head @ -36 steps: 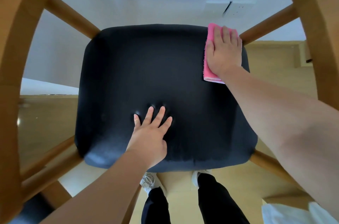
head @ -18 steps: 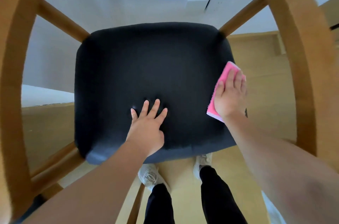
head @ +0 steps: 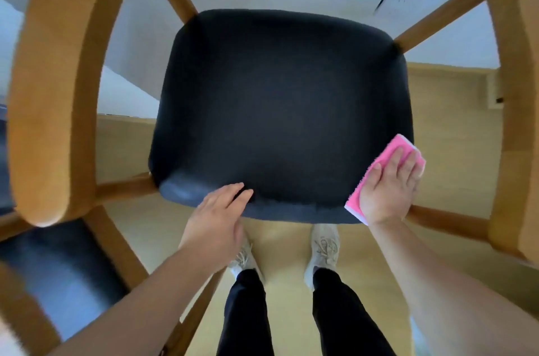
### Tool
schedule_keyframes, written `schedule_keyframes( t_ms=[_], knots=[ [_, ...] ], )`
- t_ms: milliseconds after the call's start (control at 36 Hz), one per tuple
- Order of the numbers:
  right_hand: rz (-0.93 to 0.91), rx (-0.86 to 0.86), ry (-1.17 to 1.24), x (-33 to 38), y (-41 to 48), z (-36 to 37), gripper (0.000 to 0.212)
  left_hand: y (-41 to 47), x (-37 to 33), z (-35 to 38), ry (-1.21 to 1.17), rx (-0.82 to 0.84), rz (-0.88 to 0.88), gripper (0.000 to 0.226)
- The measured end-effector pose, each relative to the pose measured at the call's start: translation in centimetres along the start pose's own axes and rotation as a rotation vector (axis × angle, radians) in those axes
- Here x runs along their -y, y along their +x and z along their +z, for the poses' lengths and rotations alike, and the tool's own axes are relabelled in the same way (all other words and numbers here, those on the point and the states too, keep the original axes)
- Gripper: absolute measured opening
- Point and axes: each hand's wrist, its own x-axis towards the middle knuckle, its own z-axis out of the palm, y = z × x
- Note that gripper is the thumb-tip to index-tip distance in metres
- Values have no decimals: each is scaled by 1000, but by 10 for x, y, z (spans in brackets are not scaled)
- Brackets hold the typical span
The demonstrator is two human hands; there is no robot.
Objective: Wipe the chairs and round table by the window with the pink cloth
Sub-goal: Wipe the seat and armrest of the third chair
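over a wooden armchair by a pale wall, a person leans in mid-wipe. its curved frame (head: 49,93) rings the view, arms sweeping down the left and right sides, with struts running to the dark padded seat (head: 280,110) in the middle. a second chair's dark seat (head: 55,277) shows blurred at the near left, and light shoes (head: 323,247) stand on the wood floor (head: 446,122) just near of the seat's front edge.

the left hand (head: 213,221) rests on the seat's near edge, left of centre, fingers straight and together, holding nothing, and seems to be steadying the chair. the right hand (head: 385,189) lies flat on the pink cloth (head: 386,150), fingers extended and pressing it against the seat's near right corner. the folded cloth overhangs the right edge a little.

the step in hand looks to be the seat wipe of this chair, with the cloth at the near end of the right side. the next move likely calls for lifting or sliding the cloth back toward the far edge for another lane further left. pressure should stay even so the fold does not bunch up. the frame, the second chair and the round table, which is not in view, appear to remain.
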Motion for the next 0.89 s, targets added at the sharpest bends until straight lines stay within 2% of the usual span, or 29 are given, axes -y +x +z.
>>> schedule_keyframes(
  t_ms=[222,472,667,889],
  knots=[
    [-33,9,-50,2,-5,1,70,-53,10,6,-138,-115,-210,58],
    [-103,-44,-115,10,-19,11,70,-77,18,-11,-162,-190,-183,55],
    [-289,-24,-203,50,-63,32,65,-95,32,-30,-163,-255,-279,48],
    [-556,23,-255,105,-109,56,64,-126,47,-80,-126,-289,-132,43]
  ],
)
